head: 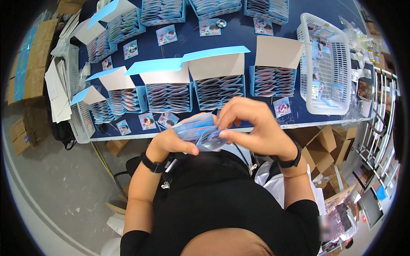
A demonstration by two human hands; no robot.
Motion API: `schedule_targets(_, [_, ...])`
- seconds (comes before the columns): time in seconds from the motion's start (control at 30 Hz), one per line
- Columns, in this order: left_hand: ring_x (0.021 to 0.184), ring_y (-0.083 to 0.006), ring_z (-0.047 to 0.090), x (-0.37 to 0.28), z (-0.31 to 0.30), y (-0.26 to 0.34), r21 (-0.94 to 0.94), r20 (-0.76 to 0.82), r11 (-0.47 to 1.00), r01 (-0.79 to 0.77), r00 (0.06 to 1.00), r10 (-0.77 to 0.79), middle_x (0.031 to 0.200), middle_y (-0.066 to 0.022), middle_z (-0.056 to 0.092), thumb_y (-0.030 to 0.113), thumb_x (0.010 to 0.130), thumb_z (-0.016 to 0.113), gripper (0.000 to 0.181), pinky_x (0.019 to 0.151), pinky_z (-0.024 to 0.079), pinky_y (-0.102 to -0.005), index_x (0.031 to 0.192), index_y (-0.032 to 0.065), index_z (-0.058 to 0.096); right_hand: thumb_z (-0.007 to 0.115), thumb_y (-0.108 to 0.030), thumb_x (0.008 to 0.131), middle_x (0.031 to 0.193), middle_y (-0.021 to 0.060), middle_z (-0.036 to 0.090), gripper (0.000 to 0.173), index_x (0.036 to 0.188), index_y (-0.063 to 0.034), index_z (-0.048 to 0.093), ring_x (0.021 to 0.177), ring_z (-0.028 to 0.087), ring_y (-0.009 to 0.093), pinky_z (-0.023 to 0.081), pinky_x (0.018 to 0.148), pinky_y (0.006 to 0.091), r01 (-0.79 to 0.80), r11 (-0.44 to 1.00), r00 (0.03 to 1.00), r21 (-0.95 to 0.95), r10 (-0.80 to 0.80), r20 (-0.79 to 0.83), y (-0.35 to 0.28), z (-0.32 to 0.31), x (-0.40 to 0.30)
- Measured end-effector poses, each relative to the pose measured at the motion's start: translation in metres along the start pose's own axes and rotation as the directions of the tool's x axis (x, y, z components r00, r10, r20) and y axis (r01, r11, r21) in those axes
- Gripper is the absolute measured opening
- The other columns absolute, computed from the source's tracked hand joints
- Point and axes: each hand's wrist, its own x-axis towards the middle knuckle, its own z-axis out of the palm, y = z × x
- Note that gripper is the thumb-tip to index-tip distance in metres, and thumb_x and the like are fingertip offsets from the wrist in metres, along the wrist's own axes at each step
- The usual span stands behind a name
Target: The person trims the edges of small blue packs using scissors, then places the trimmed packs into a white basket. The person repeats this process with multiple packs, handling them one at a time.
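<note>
My left hand [171,140] holds a small stack of flat blue-and-pink printed packets [193,129] in front of my body, at the table's near edge. Its thumb lies along the lower side of the stack. The frontmost packet [211,140] has a transparent, shiny face, and its mouth looks spread apart. My right hand [253,123] pinches that packet's right edge between thumb and fingers. Just beyond my hands stands an open-lidded blue box [244,86] packed with two rows of similar packets. What lies inside the held packets cannot be made out.
More packet-filled boxes [192,96] stand in two rows on the dark blue table [179,48], with sample cards and round badges [147,121] before them. A white plastic basket [344,70] at right holds several packets. Cardboard cartons [320,144] sit below; a person [349,224] is at lower right.
</note>
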Motion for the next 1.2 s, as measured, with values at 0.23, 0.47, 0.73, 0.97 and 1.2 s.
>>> schedule_targets(0.23, [0.113, -0.0208, 0.052, -0.003, 0.012, 0.013, 0.169, -0.184, 0.985, -0.040, 0.980, 0.072, 0.122, -0.0121, 0.053, 0.032, 0.056, 0.091, 0.091, 0.096, 0.041, -0.0317, 0.126, 0.0006, 0.041, 0.072, -0.012, 0.072, 0.105, 0.0125, 0.055, 0.018, 0.080, -0.0037, 0.058, 0.090, 0.052, 0.029, 0.045, 0.077, 0.0387, 0.290, 0.912, 0.954, -0.291, -0.301, 0.008, -0.009, 0.011, -0.007])
schedule_targets(0.47, [0.117, -0.0231, 0.048, 0.019, 0.020, 0.020, 0.065, 0.002, 0.988, -0.143, 0.990, 0.144, 0.119, -0.0100, 0.048, 0.027, 0.072, 0.080, 0.067, 0.099, 0.042, -0.0416, 0.123, 0.0029, 0.042, 0.071, -0.010, 0.072, 0.098, 0.0103, 0.061, 0.017, 0.078, -0.0037, 0.056, 0.075, 0.061, 0.026, 0.051, 0.063, 0.0328, 0.339, 0.823, 0.931, -0.457, -0.363, 0.037, -0.013, -0.025, -0.010])
schedule_targets(0.73, [0.114, -0.0412, 0.052, 0.011, 0.010, 0.025, -0.089, -0.126, 0.976, -0.201, 0.974, 0.189, 0.112, -0.0233, 0.054, 0.019, 0.080, 0.071, 0.049, 0.085, 0.054, -0.0469, 0.117, 0.0031, 0.043, 0.066, -0.003, 0.083, 0.081, 0.0015, 0.064, 0.006, 0.085, -0.0022, 0.060, 0.055, 0.053, 0.003, 0.041, 0.045, 0.0159, -0.213, 0.821, 0.923, -0.530, -0.009, -0.385, -0.052, -0.163, 0.017])
schedule_targets(0.97, [0.112, -0.0418, 0.053, -0.012, 0.002, 0.032, -0.092, -0.207, 0.958, -0.271, 0.946, 0.248, 0.110, -0.0231, 0.054, 0.010, 0.079, 0.069, 0.051, 0.086, 0.054, -0.0463, 0.121, 0.0028, 0.042, 0.069, -0.011, 0.078, 0.077, 0.0090, 0.064, 0.014, 0.081, -0.0012, 0.059, 0.063, 0.061, 0.020, 0.047, 0.053, 0.0292, -0.246, 0.618, 0.943, -0.746, -0.026, -0.332, 0.019, -0.288, 0.086])
schedule_targets(1.2, [0.108, -0.0395, 0.056, -0.028, 0.004, 0.032, -0.026, -0.375, 0.948, -0.316, 0.883, 0.284, 0.107, -0.0202, 0.055, 0.016, 0.077, 0.072, 0.055, 0.083, 0.055, -0.0458, 0.121, 0.0041, 0.042, 0.069, -0.009, 0.075, 0.074, 0.0110, 0.059, 0.015, 0.077, -0.0022, 0.055, 0.064, 0.054, 0.025, 0.043, 0.059, 0.0337, -0.098, 0.476, 0.974, -0.874, -0.132, -0.181, 0.101, -0.301, 0.101])
